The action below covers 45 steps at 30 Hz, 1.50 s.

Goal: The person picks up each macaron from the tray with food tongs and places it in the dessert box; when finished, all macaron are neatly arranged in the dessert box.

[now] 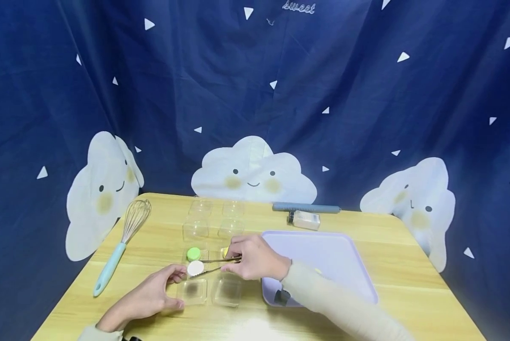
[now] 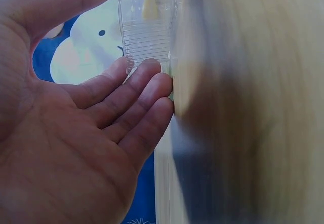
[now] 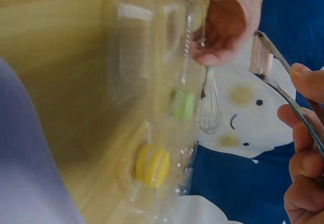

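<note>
My right hand [image 1: 255,258] grips metal tongs [image 3: 283,92], whose tips pinch a pale macaron [image 1: 195,268], seen edge-on in the right wrist view. The macaron is held over a clear plastic tray [image 1: 195,302] with square compartments. A green macaron [image 1: 193,254] sits in a left compartment, and a yellow macaron [image 3: 153,166] lies in the compartment beside it, partly hidden by my right hand in the head view. Against the tray's left edge, my left hand [image 1: 150,293] stands with relaxed fingers, fingertips right at the plastic, holding nothing.
A whisk [image 1: 117,255] with a light blue handle lies at the left. On the right is a lilac tray [image 1: 340,251] with a dark object [image 1: 282,297] at its near edge. Behind it are a small bottle [image 1: 306,220] and a blue-grey rod [image 1: 306,207].
</note>
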Available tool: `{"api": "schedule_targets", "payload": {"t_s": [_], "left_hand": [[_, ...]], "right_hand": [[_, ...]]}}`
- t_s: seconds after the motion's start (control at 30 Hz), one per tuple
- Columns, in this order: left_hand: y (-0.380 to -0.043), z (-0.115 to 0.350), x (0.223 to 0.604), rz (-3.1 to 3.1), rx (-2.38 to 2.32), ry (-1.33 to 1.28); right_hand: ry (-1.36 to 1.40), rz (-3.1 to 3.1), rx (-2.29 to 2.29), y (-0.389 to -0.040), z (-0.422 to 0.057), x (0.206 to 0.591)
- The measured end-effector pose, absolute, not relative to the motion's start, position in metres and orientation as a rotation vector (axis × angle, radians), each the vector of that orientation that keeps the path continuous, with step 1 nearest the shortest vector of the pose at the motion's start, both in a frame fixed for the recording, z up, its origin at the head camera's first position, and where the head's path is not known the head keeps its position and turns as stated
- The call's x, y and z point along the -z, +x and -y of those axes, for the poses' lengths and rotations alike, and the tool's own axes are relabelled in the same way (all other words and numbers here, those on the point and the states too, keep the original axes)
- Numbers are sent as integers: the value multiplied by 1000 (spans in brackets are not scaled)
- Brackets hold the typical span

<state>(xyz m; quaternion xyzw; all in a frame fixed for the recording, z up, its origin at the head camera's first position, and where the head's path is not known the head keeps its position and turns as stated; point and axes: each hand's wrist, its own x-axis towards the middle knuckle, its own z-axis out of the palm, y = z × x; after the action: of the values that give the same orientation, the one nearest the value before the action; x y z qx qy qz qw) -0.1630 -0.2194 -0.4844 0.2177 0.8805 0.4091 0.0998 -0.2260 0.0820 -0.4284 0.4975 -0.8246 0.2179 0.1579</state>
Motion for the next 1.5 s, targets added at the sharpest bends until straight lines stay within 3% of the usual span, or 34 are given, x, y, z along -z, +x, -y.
{"api": "schedule_targets", "payload": {"t_s": [1.5], "left_hand": [[-165, 219, 487, -2602, -1228, 639]], "right_hand": [[1581, 2503, -136, -220, -60, 452]]}}
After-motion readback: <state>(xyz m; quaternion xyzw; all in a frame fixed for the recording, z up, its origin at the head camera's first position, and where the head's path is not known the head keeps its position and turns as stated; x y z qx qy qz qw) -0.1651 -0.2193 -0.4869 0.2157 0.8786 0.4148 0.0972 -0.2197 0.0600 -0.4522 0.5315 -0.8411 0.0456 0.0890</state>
